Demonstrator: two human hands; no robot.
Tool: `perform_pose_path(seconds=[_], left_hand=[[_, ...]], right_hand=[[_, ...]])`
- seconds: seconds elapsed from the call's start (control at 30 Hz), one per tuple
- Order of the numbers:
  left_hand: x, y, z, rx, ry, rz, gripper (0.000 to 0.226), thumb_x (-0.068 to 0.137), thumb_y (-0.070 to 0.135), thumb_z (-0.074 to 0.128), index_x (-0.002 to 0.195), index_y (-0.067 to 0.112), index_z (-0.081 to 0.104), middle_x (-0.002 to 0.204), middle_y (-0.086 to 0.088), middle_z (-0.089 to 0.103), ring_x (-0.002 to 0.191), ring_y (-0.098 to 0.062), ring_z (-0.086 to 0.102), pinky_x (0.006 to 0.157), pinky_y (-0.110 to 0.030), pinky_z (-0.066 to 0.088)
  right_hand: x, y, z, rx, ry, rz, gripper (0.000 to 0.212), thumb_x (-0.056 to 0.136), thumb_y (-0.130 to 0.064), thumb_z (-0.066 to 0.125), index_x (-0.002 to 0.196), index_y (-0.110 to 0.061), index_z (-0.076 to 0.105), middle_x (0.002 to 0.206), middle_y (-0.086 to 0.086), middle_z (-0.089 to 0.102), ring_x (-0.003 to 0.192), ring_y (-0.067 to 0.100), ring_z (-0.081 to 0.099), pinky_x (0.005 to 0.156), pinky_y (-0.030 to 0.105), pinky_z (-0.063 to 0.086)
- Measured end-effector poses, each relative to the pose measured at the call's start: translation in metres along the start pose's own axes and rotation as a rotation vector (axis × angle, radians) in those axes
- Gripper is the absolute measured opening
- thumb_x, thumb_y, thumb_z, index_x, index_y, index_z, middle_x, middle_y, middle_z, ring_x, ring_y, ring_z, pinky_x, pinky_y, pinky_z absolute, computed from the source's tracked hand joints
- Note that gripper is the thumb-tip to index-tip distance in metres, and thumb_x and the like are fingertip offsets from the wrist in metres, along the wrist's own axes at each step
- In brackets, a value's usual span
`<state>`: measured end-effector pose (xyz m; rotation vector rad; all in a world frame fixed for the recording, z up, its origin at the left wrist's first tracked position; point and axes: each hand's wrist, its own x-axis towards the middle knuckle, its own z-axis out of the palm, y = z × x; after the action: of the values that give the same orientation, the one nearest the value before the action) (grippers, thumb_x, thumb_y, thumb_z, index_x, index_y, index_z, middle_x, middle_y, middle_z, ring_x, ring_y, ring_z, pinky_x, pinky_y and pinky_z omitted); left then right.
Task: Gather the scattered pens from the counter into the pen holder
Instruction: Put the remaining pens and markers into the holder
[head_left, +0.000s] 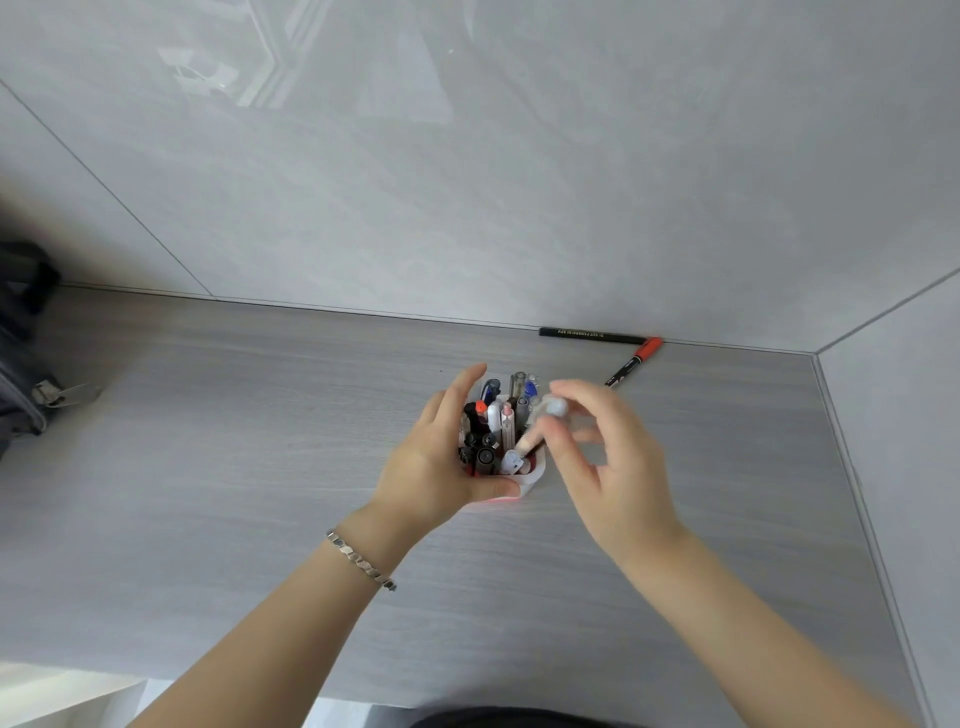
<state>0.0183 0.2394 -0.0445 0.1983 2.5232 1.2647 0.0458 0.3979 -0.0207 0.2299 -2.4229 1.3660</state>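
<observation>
left hand (434, 467) wraps the white pen holder (530, 480). right hand (605, 457) pinches a blurred pale pen (540, 423) over it. two black markers (592, 335) lie by the wall.

1 head-worn camera looks steeply down, close over the counter (260, 415) toward the wall (467, 182).

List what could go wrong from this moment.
1. The pen holder is already packed, so the blurred pen in the right hand may jam or push others out.
2. The black pen and red-capped marker by the wall could be missed.
</observation>
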Motion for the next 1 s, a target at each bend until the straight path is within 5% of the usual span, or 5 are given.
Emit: perform_pose_path(seconds=[0.2, 0.33, 0.47, 0.63, 1.0], left_hand=[[-0.001, 0.002, 0.0, -0.024, 0.01, 0.006, 0.108, 0.049, 0.026, 0.088, 0.12, 0.055, 0.011, 0.118, 0.016, 0.036, 0.106, -0.003, 0.043, 0.087, -0.028, 0.042], [-0.001, 0.001, -0.001, -0.026, 0.012, 0.018, 0.109, 0.049, 0.026, 0.088, 0.122, 0.053, 0.012, 0.117, 0.016, 0.038, 0.106, -0.006, 0.045, 0.087, -0.034, 0.047], [-0.001, 0.0, 0.0, -0.019, 0.011, 0.021, 0.109, 0.049, 0.028, 0.088, 0.121, 0.056, 0.011, 0.118, 0.016, 0.037, 0.107, -0.004, 0.045, 0.088, -0.036, 0.048], [0.0, -0.002, 0.001, -0.016, 0.021, 0.028, 0.108, 0.048, 0.028, 0.088, 0.119, 0.058, 0.012, 0.118, 0.017, 0.038, 0.107, -0.004, 0.045, 0.087, -0.034, 0.048], [0.002, -0.001, 0.0, -0.015, -0.019, 0.026, 0.107, 0.05, 0.023, 0.088, 0.118, 0.055, 0.012, 0.119, 0.015, 0.034, 0.107, -0.001, 0.038, 0.09, -0.03, 0.043]], right_hand=[[0.011, 0.024, 0.017, -0.232, 0.039, -0.212, 0.025, 0.085, -0.003, 0.049, 0.099, -0.002, 0.069, 0.091, 0.014, 0.071, 0.085, 0.016, 0.056, 0.08, 0.02, 0.045], [0.002, 0.027, 0.022, -0.312, -0.029, -0.336, 0.038, 0.088, 0.003, 0.038, 0.121, -0.012, 0.052, 0.116, 0.007, 0.063, 0.094, 0.02, 0.055, 0.09, 0.02, 0.042], [0.001, 0.026, 0.02, -0.341, -0.065, -0.411, 0.04, 0.097, -0.007, 0.02, 0.123, -0.018, 0.048, 0.123, 0.0, 0.052, 0.09, 0.018, 0.054, 0.083, 0.027, 0.047], [0.001, 0.026, 0.012, -0.319, -0.056, -0.446, 0.037, 0.082, 0.003, 0.048, 0.114, -0.013, 0.056, 0.111, 0.011, 0.07, 0.096, 0.02, 0.059, 0.081, 0.034, 0.05], [-0.011, 0.033, 0.016, -0.29, -0.107, -0.26, 0.016, 0.085, -0.007, 0.061, 0.098, -0.006, 0.072, 0.093, 0.003, 0.075, 0.083, 0.016, 0.053, 0.076, 0.027, 0.049]])
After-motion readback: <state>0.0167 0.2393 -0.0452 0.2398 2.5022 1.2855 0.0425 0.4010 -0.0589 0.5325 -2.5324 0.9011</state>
